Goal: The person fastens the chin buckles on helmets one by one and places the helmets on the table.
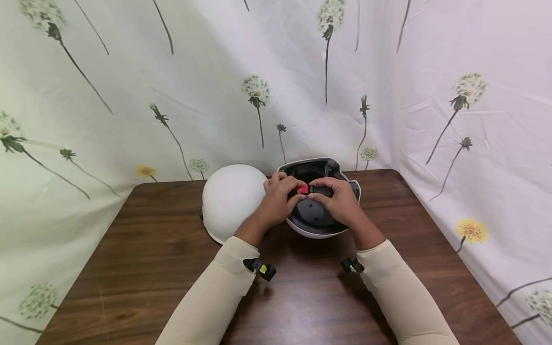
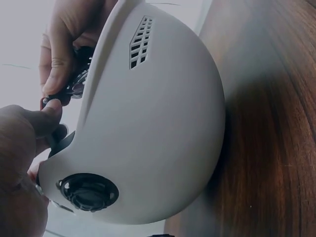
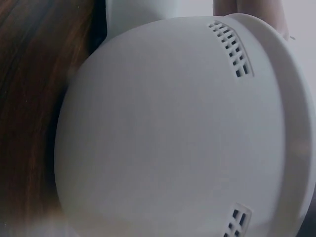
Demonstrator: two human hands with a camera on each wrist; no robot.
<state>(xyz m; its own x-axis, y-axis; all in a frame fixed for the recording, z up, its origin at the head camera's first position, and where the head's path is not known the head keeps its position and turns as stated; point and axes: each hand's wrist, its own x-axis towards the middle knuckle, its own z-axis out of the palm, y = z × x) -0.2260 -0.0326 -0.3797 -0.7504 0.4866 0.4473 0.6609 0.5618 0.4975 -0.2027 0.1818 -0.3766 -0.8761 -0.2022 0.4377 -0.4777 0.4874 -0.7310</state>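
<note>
An upturned white helmet point(image 1: 316, 235) with a black inside lies at the far side of the table. Over its opening, my left hand point(image 1: 279, 195) pinches the red end of a strap buckle point(image 1: 303, 189) between thumb and fingers. My right hand point(image 1: 342, 201) pinches the black part of the buckle from the other side, and the two thumbs almost meet. In the left wrist view, the helmet's side shows a vent grille point(image 2: 140, 43) and a round black fitting point(image 2: 89, 191). The right wrist view is mostly filled by the white shell point(image 3: 173, 123); the buckle is hidden there.
A second white helmet point(image 1: 235, 201) stands dome up just left of the upturned one. Both are on a dark wooden table point(image 1: 172, 258). A white flower-printed cloth point(image 1: 207, 86) hangs behind and along the sides.
</note>
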